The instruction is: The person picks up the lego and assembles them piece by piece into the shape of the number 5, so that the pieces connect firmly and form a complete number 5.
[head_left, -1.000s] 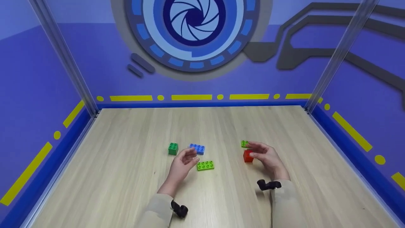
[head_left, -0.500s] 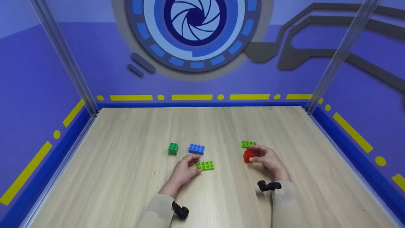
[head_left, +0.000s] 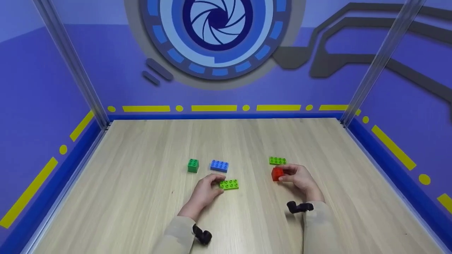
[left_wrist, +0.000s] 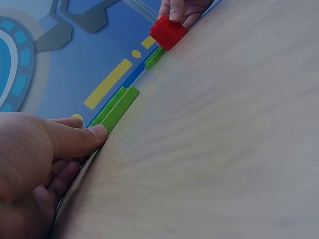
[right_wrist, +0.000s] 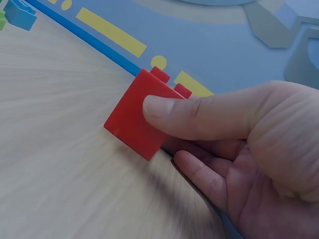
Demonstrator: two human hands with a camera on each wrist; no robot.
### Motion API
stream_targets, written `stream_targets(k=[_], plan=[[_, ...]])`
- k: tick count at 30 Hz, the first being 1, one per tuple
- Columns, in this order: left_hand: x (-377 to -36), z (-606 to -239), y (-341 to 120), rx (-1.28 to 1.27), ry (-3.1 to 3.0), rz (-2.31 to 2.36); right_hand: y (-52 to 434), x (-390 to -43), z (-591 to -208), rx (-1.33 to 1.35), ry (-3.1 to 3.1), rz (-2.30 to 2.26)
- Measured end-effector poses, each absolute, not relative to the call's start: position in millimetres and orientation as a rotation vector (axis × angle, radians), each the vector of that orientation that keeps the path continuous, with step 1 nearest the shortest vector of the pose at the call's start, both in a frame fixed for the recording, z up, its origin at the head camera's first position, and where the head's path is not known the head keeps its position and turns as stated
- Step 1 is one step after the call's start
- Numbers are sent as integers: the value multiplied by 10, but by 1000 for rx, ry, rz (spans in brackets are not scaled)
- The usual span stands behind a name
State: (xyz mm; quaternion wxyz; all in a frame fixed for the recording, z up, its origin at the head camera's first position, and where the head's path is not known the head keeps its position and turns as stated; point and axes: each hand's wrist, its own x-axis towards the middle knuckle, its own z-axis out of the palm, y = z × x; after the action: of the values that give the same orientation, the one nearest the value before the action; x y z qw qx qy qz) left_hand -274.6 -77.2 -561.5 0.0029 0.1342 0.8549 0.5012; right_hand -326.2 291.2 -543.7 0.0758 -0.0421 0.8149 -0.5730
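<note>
So the red brick (right_wrist: 130,117) was in the right hand (head_left: 301,179), pinched with the thumb on one face and fingers round the back, studs up in the head view, over the right part of the surface (head_left: 254,222). Couldn't tell if it was touching down or slightly lifted

The left hand (head_left: 204,191) was pinching the left end of the near lime brick (head_left: 230,184), thumb on the close edge, fingers on the far one, and that brick looked flat with its eight studs up

Just behind the red brick was the far lime brick (head_left: 277,160), same eight studs. The blue brick (head_left: 219,165) lay behind the near lime one, a gap between them, and the dark green brick (head_left: 193,165) stood left of the blue, also apart, with four studs on top

Further out, beige sleeves (head_left: 319,225) on both arms, and a purple-blue wall (head_left: 106,70) with yellow dashes at the back
</note>
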Motion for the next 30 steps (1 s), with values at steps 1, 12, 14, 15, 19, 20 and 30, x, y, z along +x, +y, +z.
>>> stream_targets(k=[1,12,14,15,19,20,30], plan=[[-2745,-5614,-774,420,2679,1568,2910,-3264,-5443,-113,2460,-1707],[-2733,-5624,-786,404,2676,1562,2843,-3288,-5466,-71,2530,-1665],[-2730,-5628,-785,404,2674,1564,2803,-3289,-5460,-111,2531,-1668],[-2730,-5628,-785,406,2676,1564,2776,-3290,-5453,-131,2525,-1676],[-2735,-5618,-782,408,2686,1557,2660,-3301,-5413,-196,2495,-1713],[-2737,-5615,-782,409,2689,1556,2627,-3304,-5400,-207,2487,-1718],[-2743,-5619,-781,419,2693,1553,2257,-3290,-5351,-290,2429,-1694]])
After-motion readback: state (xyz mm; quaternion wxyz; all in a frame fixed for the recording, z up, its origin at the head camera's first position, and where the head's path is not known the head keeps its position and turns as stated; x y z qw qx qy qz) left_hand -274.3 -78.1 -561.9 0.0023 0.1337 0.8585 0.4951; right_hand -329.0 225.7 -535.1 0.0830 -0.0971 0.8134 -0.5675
